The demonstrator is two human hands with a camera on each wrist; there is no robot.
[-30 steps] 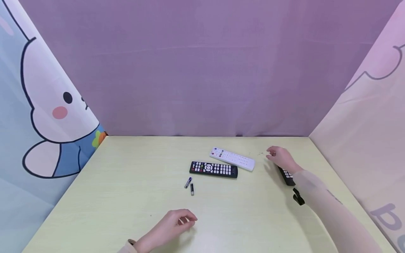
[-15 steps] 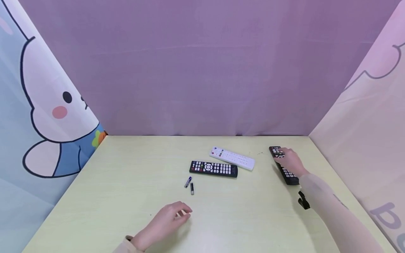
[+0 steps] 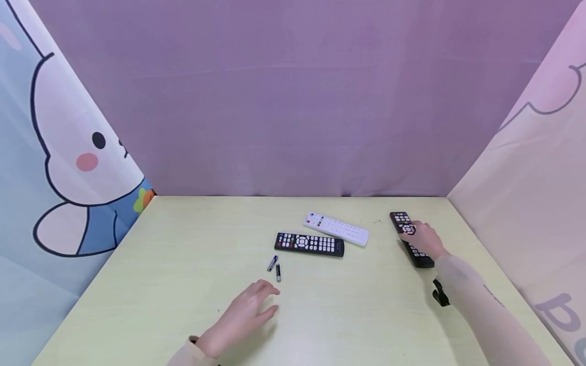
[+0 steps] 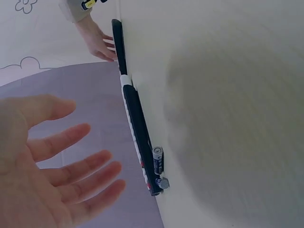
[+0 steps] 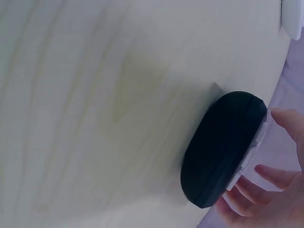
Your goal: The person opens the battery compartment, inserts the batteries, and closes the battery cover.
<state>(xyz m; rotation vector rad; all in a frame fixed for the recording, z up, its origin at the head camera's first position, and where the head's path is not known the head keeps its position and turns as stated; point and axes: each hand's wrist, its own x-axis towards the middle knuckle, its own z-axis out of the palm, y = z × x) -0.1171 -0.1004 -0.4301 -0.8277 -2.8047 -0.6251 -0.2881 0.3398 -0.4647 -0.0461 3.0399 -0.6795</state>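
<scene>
My right hand (image 3: 424, 239) is over a black remote control (image 3: 403, 217) lying at the right of the table. In the right wrist view its thumb shows beside the remote's edge and its index fingertip over the buttons. The other fingertips are hidden behind the remote's end (image 5: 223, 149). My left hand (image 3: 242, 315) hovers over the front of the table with fingers spread and holds nothing. Beyond it lie two small batteries, one blue-silver (image 3: 272, 263) and one black-silver (image 3: 278, 273).
A second black remote (image 3: 309, 245) lies mid-table, with a white remote (image 3: 336, 229) just behind it. A purple cloth wall (image 3: 293, 101) stands at the back of the pale table (image 3: 183, 264). Printed cloths close off both sides.
My right hand has drawn back from beyond the right remote to over its middle, uncovering its far end. The left hand has moved slightly toward the batteries, its fingers spreading wider.
</scene>
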